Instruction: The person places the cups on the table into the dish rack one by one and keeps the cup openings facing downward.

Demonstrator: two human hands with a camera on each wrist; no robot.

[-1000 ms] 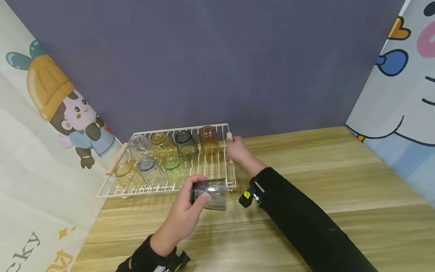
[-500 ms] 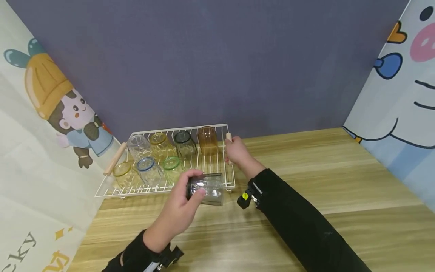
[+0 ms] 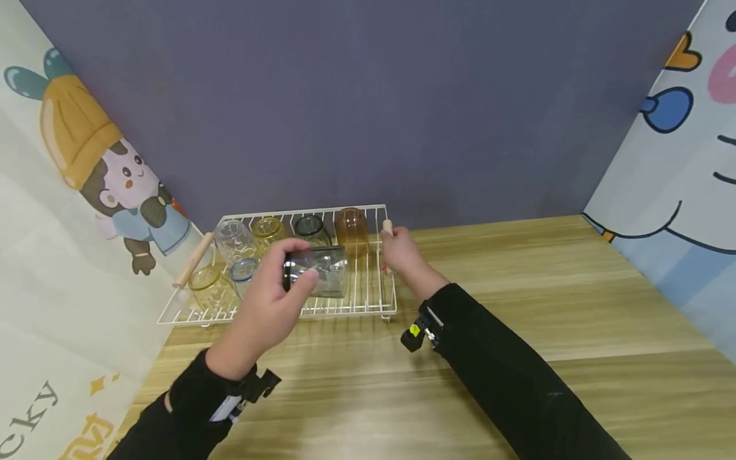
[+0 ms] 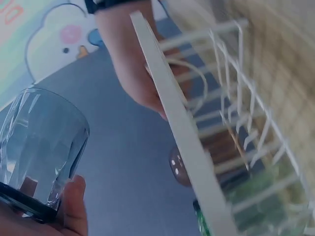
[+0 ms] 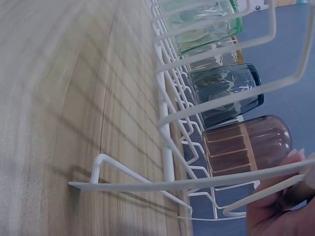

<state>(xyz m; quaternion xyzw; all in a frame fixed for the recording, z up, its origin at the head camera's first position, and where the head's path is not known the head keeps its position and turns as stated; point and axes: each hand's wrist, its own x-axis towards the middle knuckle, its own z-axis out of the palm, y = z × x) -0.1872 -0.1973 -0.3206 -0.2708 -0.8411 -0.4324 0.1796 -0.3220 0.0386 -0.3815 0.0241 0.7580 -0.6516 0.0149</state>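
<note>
A smoky-grey glass tumbler (image 3: pixel 322 271) lies sideways in my left hand (image 3: pixel 267 306), thumb in front and fingers behind, dark base toward the palm and mouth facing right. It is held over the right half of a white wire rack (image 3: pixel 359 313). My right hand (image 3: pixel 402 252) grips the wooden handle (image 3: pixel 388 226) at the rack's right end. Upside down in the back row stand a clear glass (image 3: pixel 234 237), a yellow glass (image 3: pixel 268 230), a dark grey glass (image 3: pixel 311 227) and an amber glass (image 3: pixel 352 225). A green glass (image 5: pixel 202 27) is hidden behind my left hand in the head view.
In the front row are a yellow-rimmed glass (image 3: pixel 208 291) and a blue-rimmed glass (image 3: pixel 243 271). Another wooden handle (image 3: pixel 193 260) is at the rack's left end. A dark blue-grey panel (image 3: pixel 402 115) rises behind the rack, which stands on a wood-grain table (image 3: pixel 517 306).
My left hand has moved the grey tumbler up, left and forward, from in front of the rack to over it. The right hand has kept its grip on the handle.
</note>
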